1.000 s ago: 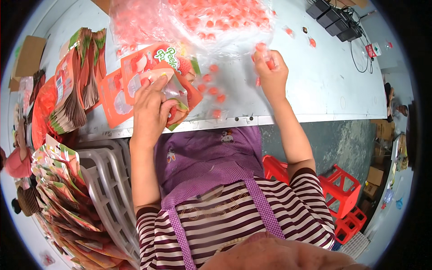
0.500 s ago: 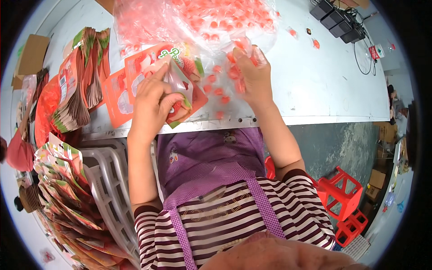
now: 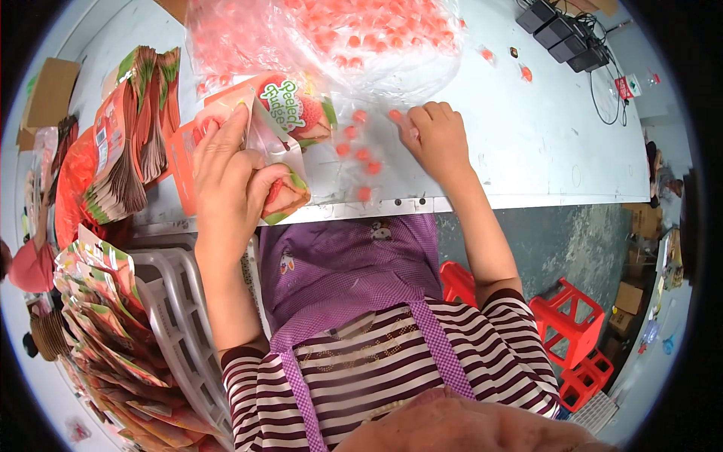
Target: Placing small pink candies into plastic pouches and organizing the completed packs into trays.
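Note:
My left hand (image 3: 230, 177) grips an orange and green stand-up pouch (image 3: 290, 117) at the near edge of the white table (image 3: 527, 151), thumb and fingers spreading its mouth. My right hand (image 3: 435, 137) rests on the table to the right of the pouch, fingers curled over small clear-wrapped orange candies (image 3: 358, 151) that lie loose between the two hands. A big clear bag of the same candies (image 3: 339, 34) lies just behind them.
Stacks of empty pouches (image 3: 120, 143) stand at the left of the table. A white plastic basket (image 3: 173, 301) with filled pouches (image 3: 98, 324) sits at my lower left. Red stools (image 3: 572, 324) stand on the floor at right. Black power adapters (image 3: 561, 30) with cables lie far right.
My right hand moved from the candy heap back toward the table's near edge, among the loose candies. The left hand kept hold of the pouch and tilted it a little.

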The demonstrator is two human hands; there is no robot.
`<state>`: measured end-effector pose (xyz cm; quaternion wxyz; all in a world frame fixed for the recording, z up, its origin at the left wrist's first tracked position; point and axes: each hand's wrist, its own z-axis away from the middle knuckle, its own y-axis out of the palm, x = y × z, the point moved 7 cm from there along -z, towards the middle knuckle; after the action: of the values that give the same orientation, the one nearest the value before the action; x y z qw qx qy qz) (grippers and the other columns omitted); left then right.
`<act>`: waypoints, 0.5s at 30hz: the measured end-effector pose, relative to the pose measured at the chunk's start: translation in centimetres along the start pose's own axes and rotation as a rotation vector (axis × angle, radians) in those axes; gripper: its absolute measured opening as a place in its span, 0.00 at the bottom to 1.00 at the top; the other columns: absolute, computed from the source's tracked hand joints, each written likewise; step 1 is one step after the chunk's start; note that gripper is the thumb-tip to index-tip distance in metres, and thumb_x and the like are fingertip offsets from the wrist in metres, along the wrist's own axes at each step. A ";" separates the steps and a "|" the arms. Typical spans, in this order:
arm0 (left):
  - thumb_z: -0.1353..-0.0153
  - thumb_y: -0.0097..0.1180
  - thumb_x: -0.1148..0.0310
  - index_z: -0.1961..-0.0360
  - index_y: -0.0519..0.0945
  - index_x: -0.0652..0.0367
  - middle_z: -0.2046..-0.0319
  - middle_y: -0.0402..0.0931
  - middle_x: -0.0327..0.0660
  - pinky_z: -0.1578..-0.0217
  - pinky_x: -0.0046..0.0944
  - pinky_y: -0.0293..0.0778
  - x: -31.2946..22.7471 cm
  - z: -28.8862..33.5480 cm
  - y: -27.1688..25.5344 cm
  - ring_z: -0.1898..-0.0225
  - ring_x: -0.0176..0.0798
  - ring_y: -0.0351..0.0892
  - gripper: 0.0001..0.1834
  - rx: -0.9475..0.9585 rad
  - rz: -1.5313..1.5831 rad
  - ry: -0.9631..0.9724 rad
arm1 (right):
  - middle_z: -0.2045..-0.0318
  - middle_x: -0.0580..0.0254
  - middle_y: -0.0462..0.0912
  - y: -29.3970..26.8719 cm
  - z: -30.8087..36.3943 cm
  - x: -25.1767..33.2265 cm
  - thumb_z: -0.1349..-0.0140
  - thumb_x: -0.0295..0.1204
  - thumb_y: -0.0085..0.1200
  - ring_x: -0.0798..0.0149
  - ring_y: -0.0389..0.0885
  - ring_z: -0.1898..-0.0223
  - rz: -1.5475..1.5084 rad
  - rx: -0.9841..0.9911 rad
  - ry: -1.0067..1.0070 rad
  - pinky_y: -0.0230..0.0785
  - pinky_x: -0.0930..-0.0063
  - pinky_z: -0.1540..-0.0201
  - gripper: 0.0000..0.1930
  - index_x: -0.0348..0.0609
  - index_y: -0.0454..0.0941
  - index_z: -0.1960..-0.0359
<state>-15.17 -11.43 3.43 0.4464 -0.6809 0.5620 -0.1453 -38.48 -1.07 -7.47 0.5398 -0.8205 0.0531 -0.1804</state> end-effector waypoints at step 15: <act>0.61 0.67 0.63 0.77 0.71 0.61 0.44 0.68 0.50 0.46 0.50 0.61 -1.4 0.6 1.4 0.46 0.56 0.68 0.17 0.169 0.148 0.071 | 0.49 0.65 0.73 -4.5 1.0 11.6 0.56 0.31 0.61 0.56 0.70 0.48 -0.504 0.143 -0.645 0.61 0.59 0.49 0.26 0.52 0.72 0.51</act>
<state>-16.08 -9.89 2.47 0.4914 -0.5921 0.6119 -0.1830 -27.79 -1.62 -1.00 0.5232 -0.7828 -0.3340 -0.0439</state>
